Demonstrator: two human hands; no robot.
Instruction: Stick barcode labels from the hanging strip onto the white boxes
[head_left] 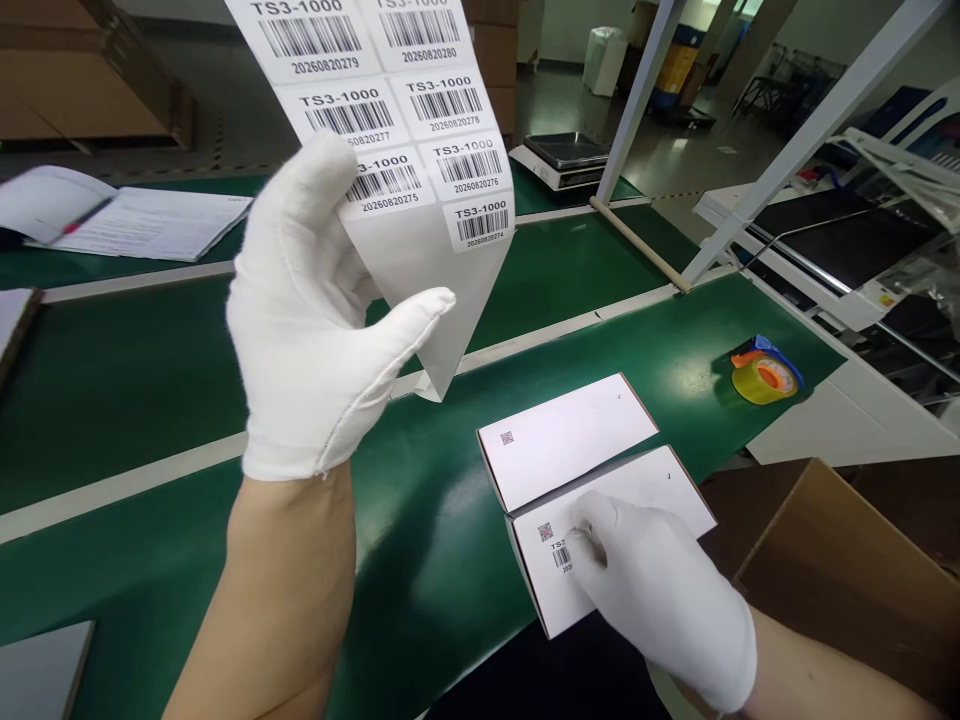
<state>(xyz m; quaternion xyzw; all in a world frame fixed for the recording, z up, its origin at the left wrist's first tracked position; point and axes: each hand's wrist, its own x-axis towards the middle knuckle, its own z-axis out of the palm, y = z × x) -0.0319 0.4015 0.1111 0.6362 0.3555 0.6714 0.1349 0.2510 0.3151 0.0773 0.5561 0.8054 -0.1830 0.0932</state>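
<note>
The gloved right hand [660,590] presses its fingertips flat on a barcode label [562,556] stuck to the nearer white box [675,490], gripping nothing; a second white box [566,435] lies touching it just behind, both on the green table [150,400]. The gloved left hand [315,320] is raised, thumb and fingers pinched together on a label sheet [420,130] of TS3-1000 barcodes. A yellow tape roll [765,375] sits to the right, an open notebook [135,215] far left

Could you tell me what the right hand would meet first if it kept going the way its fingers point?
The right hand presses a barcode label on the nearer white box. Further up-left, it would probably meet the second white box, which touches the first.
</note>
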